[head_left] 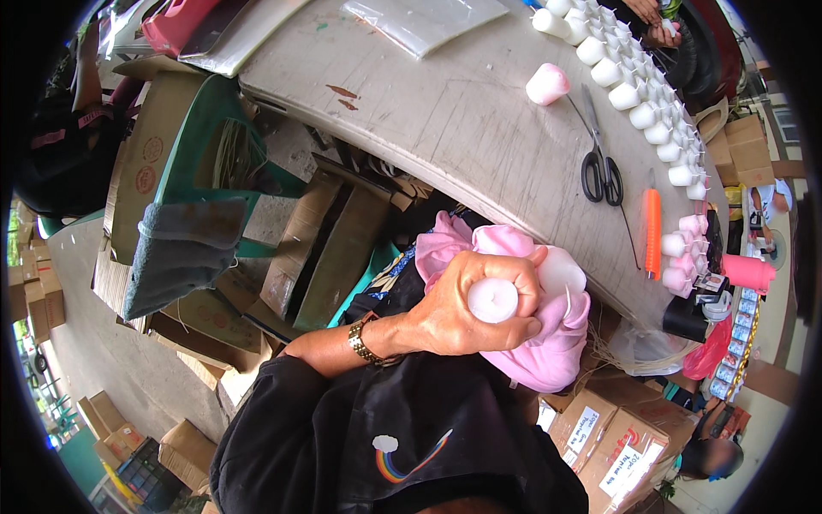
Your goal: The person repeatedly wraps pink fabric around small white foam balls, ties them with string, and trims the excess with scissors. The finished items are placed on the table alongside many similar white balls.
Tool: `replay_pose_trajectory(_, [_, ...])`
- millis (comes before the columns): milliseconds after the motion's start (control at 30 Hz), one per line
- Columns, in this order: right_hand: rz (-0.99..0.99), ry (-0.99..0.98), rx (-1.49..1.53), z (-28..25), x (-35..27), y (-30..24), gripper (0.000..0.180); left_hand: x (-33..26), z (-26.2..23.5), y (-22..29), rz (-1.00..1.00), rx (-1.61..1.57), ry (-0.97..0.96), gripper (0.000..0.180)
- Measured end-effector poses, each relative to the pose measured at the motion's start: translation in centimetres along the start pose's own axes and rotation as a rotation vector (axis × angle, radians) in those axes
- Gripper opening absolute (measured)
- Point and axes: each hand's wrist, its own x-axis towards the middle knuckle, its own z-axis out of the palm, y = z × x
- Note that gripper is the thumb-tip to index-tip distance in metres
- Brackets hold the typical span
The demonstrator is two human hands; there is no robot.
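My left hand (475, 300), a metal-strapped watch on its wrist, is wrapped round a white candle (494, 301) whose round top and short wick face up. Just beyond its fingers is a second white candle (562, 268) with a wick, partly hidden by pink cloth (544, 358). The cloth bunches below and behind the left hand, near the table edge. My right hand is covered, and its fingers do not show. Black-handled scissors (602, 171) lie on the table (462, 120), beside an orange-handled pointed tool (652, 233). A pinkish-white candle (547, 84) lies farther back.
Rows of white candles (658, 133) line the table's far right, with pink candles (682, 261) nearer. A clear plastic packet (424, 21) lies at the back. Left of the table stands a green chair (184, 150) with a grey towel (184, 253). Cardboard boxes (612, 437) sit lower right. Other people are nearby.
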Motion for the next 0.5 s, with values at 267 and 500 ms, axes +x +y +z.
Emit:
replay_pose_trajectory(267, [0.000,-0.004,-0.010,-0.08,0.00,-0.33,0.031,0.39,-0.05,0.13,-0.025,-0.013,-0.028,0.021])
replay_pose_trajectory(500, [0.009,-0.003,-0.001,-0.16,0.10,-0.33,0.032,0.44,-0.30,0.35,-0.046,-0.034,-0.060,0.020])
